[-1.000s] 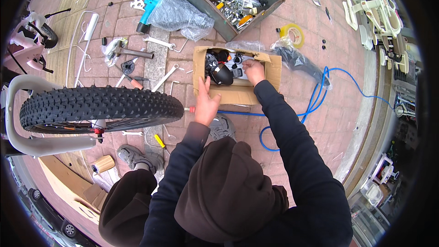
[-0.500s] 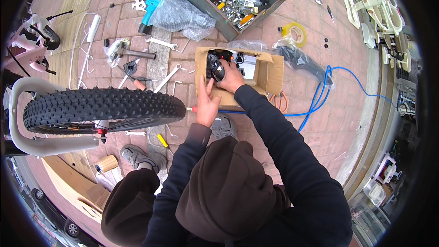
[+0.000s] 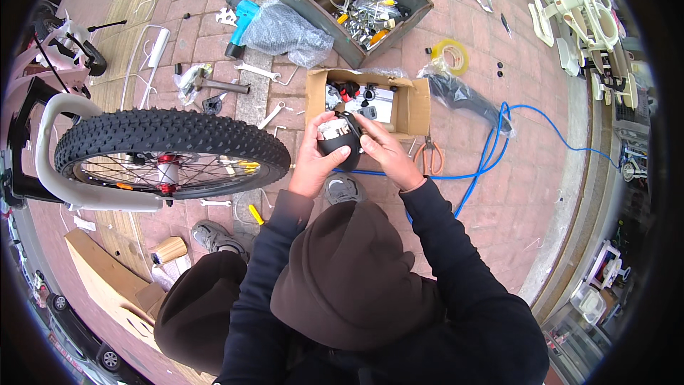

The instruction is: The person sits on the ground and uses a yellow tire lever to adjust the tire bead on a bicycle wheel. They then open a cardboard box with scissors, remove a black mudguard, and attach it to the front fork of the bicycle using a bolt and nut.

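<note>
Both of my hands hold a black rounded part (image 3: 346, 160) with a pale, whitish patch on its upper left; its exact kind I cannot make out. My left hand (image 3: 313, 163) grips its left side, thumb laid across the front. On the other side, my right hand (image 3: 389, 152) closes its fingers on the upper right edge. Just beyond them stands an opened cardboard box (image 3: 420, 105). Inside it show small red and black parts (image 3: 348, 90), a grey piece (image 3: 368, 112) and a white sheet (image 3: 383, 105).
A knobby bicycle wheel (image 3: 178, 132) in a white fork stands at left. Beyond the box are a metal toolbox (image 3: 381, 55), a bubble-wrapped blue drill (image 3: 243, 23) and a roll of tape (image 3: 457, 58). Blue hose (image 3: 486, 160) and orange-handled pliers (image 3: 431, 159) lie right; wrenches (image 3: 256, 71) lie left.
My hands have come out of the box and back toward me, bringing the black part with them. The box's contents are now more visible, and the view has shifted slightly.
</note>
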Available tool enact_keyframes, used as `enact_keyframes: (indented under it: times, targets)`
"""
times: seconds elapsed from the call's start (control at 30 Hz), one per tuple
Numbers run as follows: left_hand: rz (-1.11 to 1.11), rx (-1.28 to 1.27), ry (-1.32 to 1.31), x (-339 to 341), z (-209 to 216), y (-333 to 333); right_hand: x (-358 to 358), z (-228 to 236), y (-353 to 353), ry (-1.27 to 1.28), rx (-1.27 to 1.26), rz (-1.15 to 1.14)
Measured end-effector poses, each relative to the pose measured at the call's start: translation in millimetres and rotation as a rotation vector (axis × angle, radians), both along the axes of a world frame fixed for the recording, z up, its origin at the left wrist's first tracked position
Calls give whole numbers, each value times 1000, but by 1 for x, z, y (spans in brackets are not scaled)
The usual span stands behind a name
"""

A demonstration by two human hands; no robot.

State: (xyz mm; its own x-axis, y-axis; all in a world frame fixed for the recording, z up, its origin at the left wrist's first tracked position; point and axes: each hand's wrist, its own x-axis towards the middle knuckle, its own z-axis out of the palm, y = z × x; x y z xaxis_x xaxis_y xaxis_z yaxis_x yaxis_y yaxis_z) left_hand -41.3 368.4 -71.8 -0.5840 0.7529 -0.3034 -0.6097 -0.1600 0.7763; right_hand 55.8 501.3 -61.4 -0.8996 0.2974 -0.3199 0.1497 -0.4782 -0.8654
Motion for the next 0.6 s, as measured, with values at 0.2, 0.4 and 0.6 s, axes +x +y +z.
enact_keyframes:
  times: [0.2,0.4,0.6]
  targets:
    - [-168,-228,910,-31,77,-16,-20,71,5,150,441,61]
    - [171,-197,943,-46,170,-56,-51,175,-21,284,467,115]
    - [467,119,298,-42,224,-133,-75,249,-84,401,323,165]
